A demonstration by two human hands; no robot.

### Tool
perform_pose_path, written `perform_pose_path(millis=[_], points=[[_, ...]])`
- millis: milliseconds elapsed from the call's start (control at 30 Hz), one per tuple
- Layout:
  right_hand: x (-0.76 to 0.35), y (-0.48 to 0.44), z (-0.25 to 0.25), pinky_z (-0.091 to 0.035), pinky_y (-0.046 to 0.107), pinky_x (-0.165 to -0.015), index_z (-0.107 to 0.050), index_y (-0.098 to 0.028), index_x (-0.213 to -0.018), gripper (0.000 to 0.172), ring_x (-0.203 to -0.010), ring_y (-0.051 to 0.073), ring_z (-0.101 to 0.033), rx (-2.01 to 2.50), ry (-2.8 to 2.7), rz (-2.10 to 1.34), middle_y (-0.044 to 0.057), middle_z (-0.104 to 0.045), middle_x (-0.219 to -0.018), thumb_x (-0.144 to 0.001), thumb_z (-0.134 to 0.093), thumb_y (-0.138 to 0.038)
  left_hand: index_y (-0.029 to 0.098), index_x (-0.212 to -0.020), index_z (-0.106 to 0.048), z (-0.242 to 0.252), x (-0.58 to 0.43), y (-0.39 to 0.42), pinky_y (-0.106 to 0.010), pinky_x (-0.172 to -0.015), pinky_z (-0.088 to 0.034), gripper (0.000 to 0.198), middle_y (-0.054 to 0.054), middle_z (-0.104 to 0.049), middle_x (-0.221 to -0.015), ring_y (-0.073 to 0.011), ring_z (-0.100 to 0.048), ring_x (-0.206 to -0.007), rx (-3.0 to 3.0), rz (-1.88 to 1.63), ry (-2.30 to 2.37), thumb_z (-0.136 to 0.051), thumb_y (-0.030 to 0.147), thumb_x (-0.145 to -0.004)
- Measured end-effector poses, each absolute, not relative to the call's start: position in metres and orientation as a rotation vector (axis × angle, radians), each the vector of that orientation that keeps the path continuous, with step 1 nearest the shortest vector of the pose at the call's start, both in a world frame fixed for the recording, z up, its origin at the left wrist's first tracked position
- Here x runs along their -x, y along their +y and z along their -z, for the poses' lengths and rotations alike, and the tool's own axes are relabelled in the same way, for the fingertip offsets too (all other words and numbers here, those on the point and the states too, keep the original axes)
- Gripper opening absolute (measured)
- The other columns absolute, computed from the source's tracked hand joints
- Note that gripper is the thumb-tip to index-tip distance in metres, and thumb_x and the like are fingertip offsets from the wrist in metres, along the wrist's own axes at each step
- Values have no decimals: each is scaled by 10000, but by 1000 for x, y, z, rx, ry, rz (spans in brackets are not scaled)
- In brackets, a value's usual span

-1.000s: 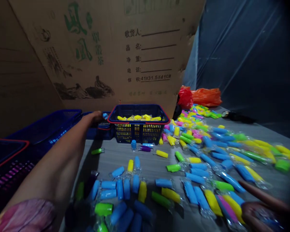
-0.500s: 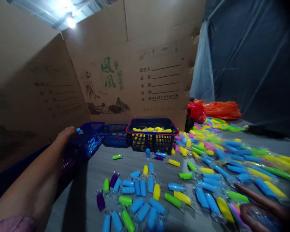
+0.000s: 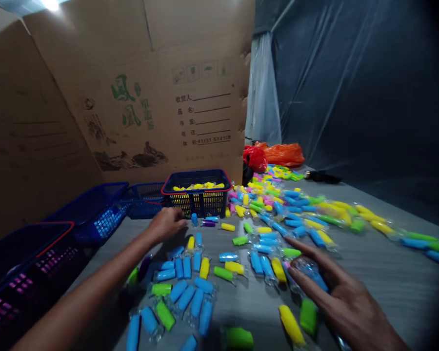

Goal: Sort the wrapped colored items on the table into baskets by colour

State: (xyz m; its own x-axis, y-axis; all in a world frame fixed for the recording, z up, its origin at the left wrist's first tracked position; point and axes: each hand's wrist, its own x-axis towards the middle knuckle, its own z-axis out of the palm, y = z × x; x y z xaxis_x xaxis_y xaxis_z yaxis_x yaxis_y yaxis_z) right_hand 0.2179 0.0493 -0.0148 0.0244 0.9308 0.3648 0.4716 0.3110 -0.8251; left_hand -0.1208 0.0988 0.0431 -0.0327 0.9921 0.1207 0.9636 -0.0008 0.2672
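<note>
Packets of clear plastic holding blue, yellow, green and purple tubes [image 3: 205, 273] lie scattered across a grey table top [image 3: 388, 278]. My left hand [image 3: 166, 224] rests palm down on the table just in front of a dark blue mesh basket [image 3: 201, 204], which holds yellow packets. Nothing shows in that hand, though its curled fingers could hide something small. My right hand [image 3: 336, 297] is at the lower right, with a clear packet containing a blue tube [image 3: 305, 273] held between its thumb and fingers.
Several more blue crates [image 3: 95, 212] stand along the left, one with a red rim [image 3: 32, 239]. Behind them rises a printed cardboard sheet [image 3: 131, 97]. Red and orange plastic bags [image 3: 274, 155] lie at the far end, against dark plastic sheeting [image 3: 332, 97].
My left hand has come back from the crates onto the table, and the blue packet it held no longer shows. My right hand has moved up and further into view. The view has swung left.
</note>
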Motion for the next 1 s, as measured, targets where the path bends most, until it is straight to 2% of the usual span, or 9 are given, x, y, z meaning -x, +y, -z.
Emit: perform_pose_path(millis=[100,200,300,433,500,700,767,867,1000], points=[[-218,50,15,-462,396,-912,-633,-217,-1116,527,-1120,294,-527,1271,-1626,-698,88,-605,-1165,-712,-545,-544,175,-855,-627,-13,95,118,-248,-596,-369,245,-63,-670,-828,-196,-604,-763,-2038,-398,2215,-586,376,-722],[-216,50,16,-470,405,-894,-641,-207,-1096,483,-1089,297,-550,1243,-1645,-743,94,-624,-1129,-732,-530,-505,163,-926,-600,3,91,136,-268,-616,-384,293,-105,-665,-922,-234,-607,-840,-1964,-404,2306,-580,376,-726],[-214,49,17,-470,394,-888,-632,-216,-1114,448,-1075,284,-559,1219,-1662,-764,80,-626,-1127,-750,-531,-458,176,-944,-592,11,92,147,-265,-620,-386,294,-98,-662,-958,-236,-603,-879,-1918,-400,2344,-574,380,-734],[-213,48,20,-446,393,-918,-621,-233,-1125,419,-1100,268,-540,1205,-1668,-799,64,-609,-1160,-762,-536,-424,178,-781,-618,18,92,152,-243,-604,-371,149,-70,-671,-860,-193,-604,-811,-1888,-379,2334,-527,294,-760],[-212,49,21,-439,401,-924,-625,-226,-1118,419,-1107,272,-533,1201,-1670,-822,72,-608,-1161,-759,-540,-425,178,-730,-615,21,92,153,-234,-595,-362,160,-58,-666,-806,-173,-598,-774,-1882,-385,2325,-487,262,-775],[-212,50,23,-423,428,-934,-627,-217,-1101,418,-1107,277,-529,1209,-1686,-833,76,-611,-1154,-756,-531,-434,179,-822,-610,21,95,151,-214,-584,-352,152,-26,-657,-813,-152,-580,-759,-1885,-420,2278,-549,270,-716],[-213,50,23,-425,418,-934,-617,-214,-1118,430,-1109,272,-529,1206,-1678,-840,76,-607,-1161,-756,-532,-430,176,-796,-615,17,95,146,-216,-575,-346,146,-21,-649,-766,-147,-576,-725,-1900,-396,2244,-533,272,-722],[-214,50,23,-430,411,-931,-605,-206,-1140,462,-1104,272,-532,1213,-1658,-849,80,-602,-1166,-745,-539,-438,180,-671,-622,10,94,136,-230,-537,-325,165,-13,-618,-644,-155,-562,-647,-1912,-303,2167,-568,335,-691],[-211,51,25,-417,437,-940,-617,-206,-1121,470,-1122,285,-516,1247,-1670,-836,81,-602,-1167,-728,-549,-455,183,-505,-574,8,86,127,-256,-535,-326,288,-13,-552,-526,-179,-542,-596,-1880,-260,2106,-665,449,-569]])
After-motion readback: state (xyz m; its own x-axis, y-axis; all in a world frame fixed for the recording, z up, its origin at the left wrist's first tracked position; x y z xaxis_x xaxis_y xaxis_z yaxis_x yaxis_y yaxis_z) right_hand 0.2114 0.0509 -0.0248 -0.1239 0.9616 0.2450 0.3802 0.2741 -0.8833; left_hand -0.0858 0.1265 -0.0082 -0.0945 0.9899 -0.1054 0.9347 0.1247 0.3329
